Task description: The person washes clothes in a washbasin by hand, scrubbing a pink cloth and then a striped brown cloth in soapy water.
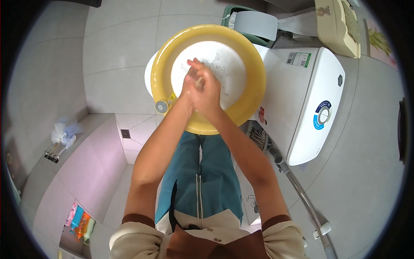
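Head view: both hands are up over the basin [255,93], pressed tog. above the white, bubbly suds [233,77]. L hand [187,89] & R hand [210,90] overlap, fingers of each partly curled round the other; motion blur hides the detail. Small pale bit [199,82] shows btwn them, too smeared to ID: could be soap, could be the end of smth else. So can't tell whether either hand truly grips it or the palms just rub. Neither hand looks spread or let go.

Pale bit is btwn the hands, over the suds, near the basin's middle-left; depth above the surface unclear.

Step in hand, prob: a rub/lather or hand-wash over the basin, well under way given the foam. Next move, best guess: keep palms tog. so nothing slips out, then lower them into the suds for a dip or rinse, wrists clear of the rim. Slippery wet skin = main risk.

Nearby: round grey cap [161,106] just by the basin's near-left rim, contact unclear; white unit w/ dial [293,86] to the R; green bin [227,15] beyond the basin, upper R.
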Tool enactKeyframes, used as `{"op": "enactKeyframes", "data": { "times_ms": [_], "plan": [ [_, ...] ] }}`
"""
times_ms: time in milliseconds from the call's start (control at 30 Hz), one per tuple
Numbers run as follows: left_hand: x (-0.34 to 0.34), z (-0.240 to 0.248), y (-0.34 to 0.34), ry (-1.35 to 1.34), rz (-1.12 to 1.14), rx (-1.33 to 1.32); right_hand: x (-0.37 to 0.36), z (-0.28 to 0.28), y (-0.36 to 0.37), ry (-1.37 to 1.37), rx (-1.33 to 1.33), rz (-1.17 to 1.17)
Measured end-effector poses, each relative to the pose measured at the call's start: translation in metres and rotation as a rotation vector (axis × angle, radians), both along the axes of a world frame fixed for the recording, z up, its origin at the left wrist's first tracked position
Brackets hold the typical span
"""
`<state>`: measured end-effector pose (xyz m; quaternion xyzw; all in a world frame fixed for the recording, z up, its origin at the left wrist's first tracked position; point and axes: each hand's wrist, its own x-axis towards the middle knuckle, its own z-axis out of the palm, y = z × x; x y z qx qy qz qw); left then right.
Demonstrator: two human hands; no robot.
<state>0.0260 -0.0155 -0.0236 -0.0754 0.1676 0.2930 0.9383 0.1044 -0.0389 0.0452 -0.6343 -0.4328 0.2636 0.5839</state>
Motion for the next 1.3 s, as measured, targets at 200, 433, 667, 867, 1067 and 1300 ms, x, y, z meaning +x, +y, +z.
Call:
{"op": "enactKeyframes", "data": {
  "times_ms": [200,433,667,867,1067,1300],
  "plan": [
    [0.041,0.060,-0.007,0.880,-0.024,0.042,0.016,0.023,0.004,0.409,-0.194,0.012],
    [0.049,0.073,-0.005,1.406,0.095,0.394,0.026,0.023,0.014,1.040,-0.321,-0.307],
    [0.028,0.052,0.001,1.683,-0.073,1.149,0.036,-0.003,0.015,1.322,-0.314,-0.298],
    [0.009,0.061,0.005,1.615,-0.252,1.183,0.044,0.007,0.016,1.316,-0.425,-0.109],
    [-0.007,0.062,0.007,1.385,-0.129,0.503,0.064,0.020,0.003,1.085,-0.686,0.216],
    [-0.026,0.070,0.007,1.314,-0.038,0.462,0.092,-0.005,-0.029,0.810,-0.604,0.105]
  ]
}}
